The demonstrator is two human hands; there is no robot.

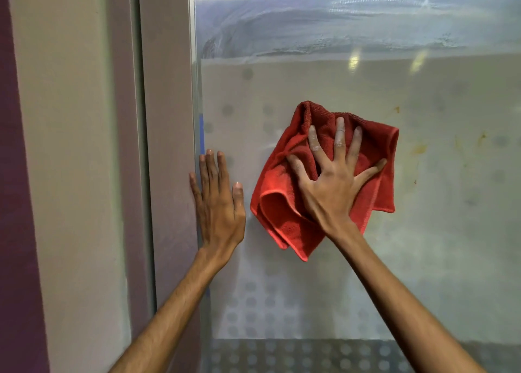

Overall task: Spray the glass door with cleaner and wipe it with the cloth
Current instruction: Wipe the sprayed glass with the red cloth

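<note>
Wiping is underway: the right hand (332,186), fingers spread, presses the red cloth (284,203) flat on the glass door (366,274); the left hand (218,200) braces flat; yellow stains (420,148) and upper streaks remain.

I see through one head-worn camera only (no second view), facing straight ahead, close to the glass door (338,76) at arm's reach.

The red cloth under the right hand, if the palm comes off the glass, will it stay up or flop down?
The red cloth looks soft and floppy: it bunches in folds and a corner droops below the right hand. Only spread fingers seem to pin it to the glass door, so it would probably slide or fall.
</note>
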